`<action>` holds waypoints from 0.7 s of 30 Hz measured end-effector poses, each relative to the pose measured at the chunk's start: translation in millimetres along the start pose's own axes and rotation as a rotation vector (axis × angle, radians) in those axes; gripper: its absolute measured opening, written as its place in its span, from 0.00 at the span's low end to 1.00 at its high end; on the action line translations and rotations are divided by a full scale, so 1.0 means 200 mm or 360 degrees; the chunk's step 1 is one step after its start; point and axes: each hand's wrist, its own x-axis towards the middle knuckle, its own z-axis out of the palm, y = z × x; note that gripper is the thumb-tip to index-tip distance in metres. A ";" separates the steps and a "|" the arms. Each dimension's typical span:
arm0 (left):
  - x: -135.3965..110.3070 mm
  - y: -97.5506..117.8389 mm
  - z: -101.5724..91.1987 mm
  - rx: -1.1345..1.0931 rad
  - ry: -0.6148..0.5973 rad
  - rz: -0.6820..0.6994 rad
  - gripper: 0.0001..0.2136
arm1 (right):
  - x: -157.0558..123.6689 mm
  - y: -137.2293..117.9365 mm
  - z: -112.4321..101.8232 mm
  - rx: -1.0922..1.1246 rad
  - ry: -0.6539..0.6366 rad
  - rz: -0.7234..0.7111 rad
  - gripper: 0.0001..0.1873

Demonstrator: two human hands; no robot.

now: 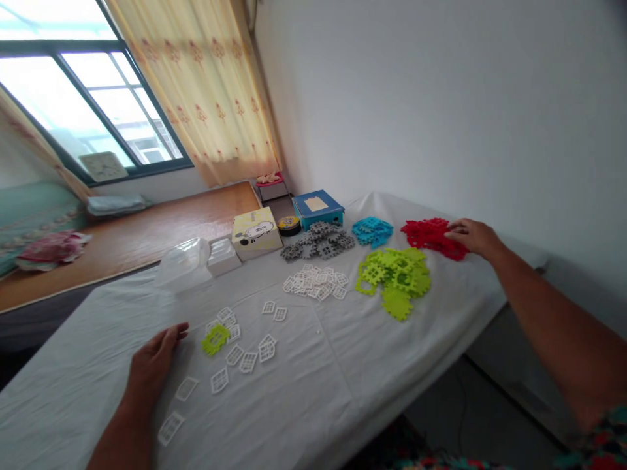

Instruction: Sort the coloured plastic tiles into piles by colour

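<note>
My right hand reaches out to the far right, its fingers closed on a piece in the pile of red notched plastic building pieces. My left hand rests on its side on the white-covered table, fingers loosely stretched out and holding nothing. Just right of its fingertips lies a lime green notched piece with a window-like grid, on top of small white window-frame pieces. More white frames are scattered nearby, a couple of them beside my left forearm.
Piles of lime green, blue, grey and white pieces lie across the table's far side. Behind stand a blue box, a yellow cartoon box, a round black tin and a clear plastic container.
</note>
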 end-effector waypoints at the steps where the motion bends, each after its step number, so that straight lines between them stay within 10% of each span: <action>1: 0.00 0.00 0.00 0.0016 0.0001 -0.0001 0.25 | -0.03 0.02 0.01 0.0012 -0.0025 0.0001 0.09; 7: 0.01 -0.02 0.00 0.0062 -0.0006 0.0012 0.26 | -0.13 -0.06 0.01 -0.0242 0.0213 -0.0108 0.11; 12: 0.00 -0.02 0.02 0.0034 0.0000 0.0039 0.26 | -0.17 -0.47 0.09 -0.0168 0.0268 -0.0382 0.13; 21: -0.06 0.02 0.07 -0.0042 -0.0031 0.0212 0.25 | -0.98 -1.56 0.66 0.0327 -0.1214 -0.1714 0.11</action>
